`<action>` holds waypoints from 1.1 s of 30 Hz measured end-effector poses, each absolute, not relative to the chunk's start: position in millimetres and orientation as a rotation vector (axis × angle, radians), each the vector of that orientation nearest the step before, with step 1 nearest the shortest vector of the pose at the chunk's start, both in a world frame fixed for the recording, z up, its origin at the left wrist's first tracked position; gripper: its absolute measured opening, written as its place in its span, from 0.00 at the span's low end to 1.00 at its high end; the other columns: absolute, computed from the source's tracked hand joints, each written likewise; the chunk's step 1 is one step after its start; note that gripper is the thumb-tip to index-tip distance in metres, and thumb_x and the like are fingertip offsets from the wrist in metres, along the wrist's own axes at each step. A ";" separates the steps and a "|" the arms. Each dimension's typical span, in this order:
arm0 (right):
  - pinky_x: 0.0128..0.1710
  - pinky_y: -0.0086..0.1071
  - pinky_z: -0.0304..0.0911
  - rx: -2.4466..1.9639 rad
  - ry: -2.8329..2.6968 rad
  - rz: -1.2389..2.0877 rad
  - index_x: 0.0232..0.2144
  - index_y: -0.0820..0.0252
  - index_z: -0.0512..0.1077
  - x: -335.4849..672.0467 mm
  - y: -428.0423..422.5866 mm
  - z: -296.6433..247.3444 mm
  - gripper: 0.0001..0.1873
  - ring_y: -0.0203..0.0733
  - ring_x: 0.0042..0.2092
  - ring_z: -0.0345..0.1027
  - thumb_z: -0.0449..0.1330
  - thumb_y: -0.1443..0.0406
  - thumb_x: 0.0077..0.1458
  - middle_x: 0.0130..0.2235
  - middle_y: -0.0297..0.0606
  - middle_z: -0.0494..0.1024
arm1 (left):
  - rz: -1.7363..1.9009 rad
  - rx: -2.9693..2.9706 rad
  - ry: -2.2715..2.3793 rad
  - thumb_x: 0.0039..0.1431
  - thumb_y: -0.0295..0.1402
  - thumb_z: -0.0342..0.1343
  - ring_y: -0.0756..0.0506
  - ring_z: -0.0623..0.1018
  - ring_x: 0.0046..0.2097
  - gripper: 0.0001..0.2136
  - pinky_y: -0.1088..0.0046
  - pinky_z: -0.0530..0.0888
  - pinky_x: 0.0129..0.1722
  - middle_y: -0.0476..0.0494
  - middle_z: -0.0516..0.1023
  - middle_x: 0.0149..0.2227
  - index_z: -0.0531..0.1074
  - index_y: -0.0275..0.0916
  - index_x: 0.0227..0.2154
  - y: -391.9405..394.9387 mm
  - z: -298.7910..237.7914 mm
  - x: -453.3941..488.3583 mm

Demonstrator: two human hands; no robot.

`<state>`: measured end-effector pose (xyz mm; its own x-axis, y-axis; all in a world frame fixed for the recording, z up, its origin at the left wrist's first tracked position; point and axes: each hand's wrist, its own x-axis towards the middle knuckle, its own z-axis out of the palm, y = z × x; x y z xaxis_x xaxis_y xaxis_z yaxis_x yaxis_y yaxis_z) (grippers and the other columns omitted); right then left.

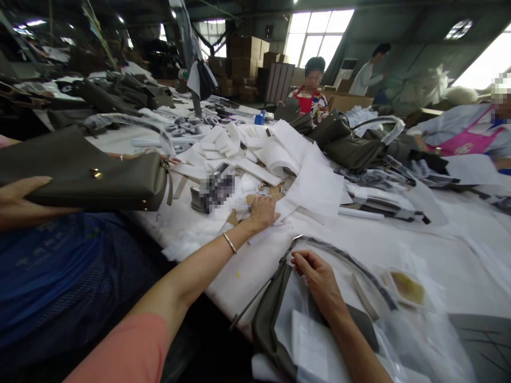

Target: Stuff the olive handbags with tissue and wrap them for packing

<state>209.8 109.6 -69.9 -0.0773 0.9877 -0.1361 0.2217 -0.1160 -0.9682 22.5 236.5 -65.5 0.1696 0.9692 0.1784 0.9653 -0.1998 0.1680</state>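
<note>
My left hand [263, 211], with a silver bangle at its wrist, reaches into a low heap of small pieces on brown cardboard [275, 192]. Its fingers bend downward, and what they hold, if anything, is hidden. Closer to me, my right hand [317, 274] has its fingers curled in at the upper corner of an olive-green handbag [266, 314], by the end of its handle. Clear plastic wraps the handle [355, 263]. White padding [309, 340] shows in the bag's opening, under my right forearm.
At left, another person's hand [27, 194] supports an olive handbag [96, 165]. White sheets [315, 181] and foam pieces [223, 141] are piled mid-table. More handbags [351, 141] lie beyond. A plastic bag with a yellowish item [407, 287] is at right. Co-workers are across the table.
</note>
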 end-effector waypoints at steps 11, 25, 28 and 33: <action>0.34 0.35 0.62 -1.401 -1.392 1.257 0.32 0.59 0.76 207.5 107.5 -67.5 0.23 0.43 0.31 0.66 0.62 0.45 0.48 0.29 0.38 0.77 | 0.352 2.451 1.793 0.64 0.34 0.52 0.40 0.74 0.50 0.12 0.62 0.72 0.50 0.38 0.74 0.47 0.70 0.37 0.47 233.0 -76.5 39.3; 0.34 0.35 0.62 -1.410 -1.349 1.307 0.32 0.59 0.77 207.1 107.9 -65.0 0.24 0.44 0.31 0.66 0.63 0.44 0.46 0.29 0.38 0.77 | 0.419 2.446 1.974 0.62 0.31 0.53 0.38 0.69 0.54 0.12 0.58 0.67 0.54 0.36 0.72 0.50 0.69 0.35 0.48 239.4 -75.7 16.8; 0.35 0.36 0.62 -1.413 -1.347 1.307 0.32 0.58 0.76 206.9 108.1 -64.5 0.24 0.44 0.32 0.66 0.63 0.44 0.47 0.29 0.38 0.77 | 0.385 2.412 2.055 0.62 0.30 0.52 0.37 0.70 0.53 0.12 0.59 0.69 0.51 0.34 0.71 0.49 0.69 0.33 0.48 259.3 -73.9 4.9; 0.34 0.35 0.62 -1.421 -1.361 1.300 0.32 0.58 0.76 206.7 109.0 -64.3 0.23 0.43 0.32 0.66 0.63 0.45 0.47 0.29 0.37 0.77 | 0.289 2.433 2.041 0.62 0.27 0.51 0.39 0.69 0.54 0.12 0.64 0.71 0.49 0.33 0.72 0.48 0.70 0.33 0.48 281.2 -72.3 11.7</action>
